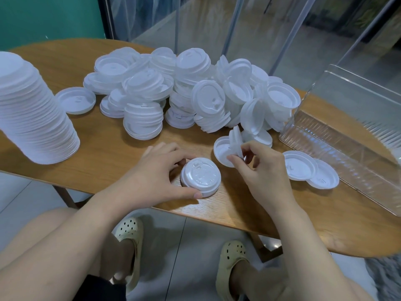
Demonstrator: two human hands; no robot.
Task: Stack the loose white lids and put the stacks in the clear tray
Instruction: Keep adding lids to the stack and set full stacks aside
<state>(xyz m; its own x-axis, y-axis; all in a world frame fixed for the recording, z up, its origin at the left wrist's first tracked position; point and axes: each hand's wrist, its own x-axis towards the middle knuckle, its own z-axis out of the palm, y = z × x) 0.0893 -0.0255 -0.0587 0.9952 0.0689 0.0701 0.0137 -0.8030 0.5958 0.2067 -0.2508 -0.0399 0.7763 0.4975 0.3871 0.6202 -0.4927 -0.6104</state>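
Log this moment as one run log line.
left hand grips short lid stack | right hand pinches tilted lid | clear tray empty

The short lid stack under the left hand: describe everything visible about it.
The short lid stack holds a few round white lids, plastic by the look, nested dome-up, with embossed marks on top. It sits upright on the wooden table near the front edge. The left hand grips it, thumb at the near rim, fingers curled behind.

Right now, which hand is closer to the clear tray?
The right hand. It is pinching a lid just left of the clear tray. The left hand is farther away, holding a small stack near the table's front edge.
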